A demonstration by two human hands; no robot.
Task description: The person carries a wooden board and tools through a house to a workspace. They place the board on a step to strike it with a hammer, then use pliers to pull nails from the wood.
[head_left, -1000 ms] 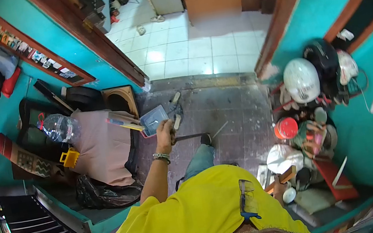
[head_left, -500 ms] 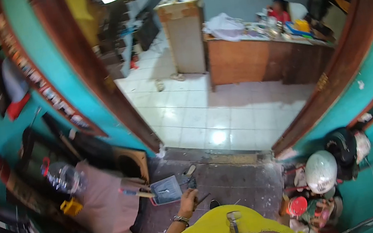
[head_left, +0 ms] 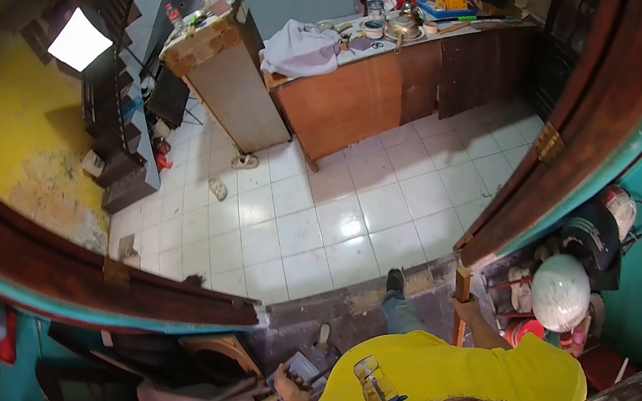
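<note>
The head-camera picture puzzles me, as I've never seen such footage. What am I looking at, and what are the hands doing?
There is no machine here. A person in a yellow shirt wears a camera on the head, and its wide lens looks forward and down and bends the room. The left hand is beside a grey paint tray on the dark floor and seems closed on a thin dark tool. The right hand grips an upright wooden stick. A white helmet lies to the right, and a doorway opens onto a white tiled floor.
</note>
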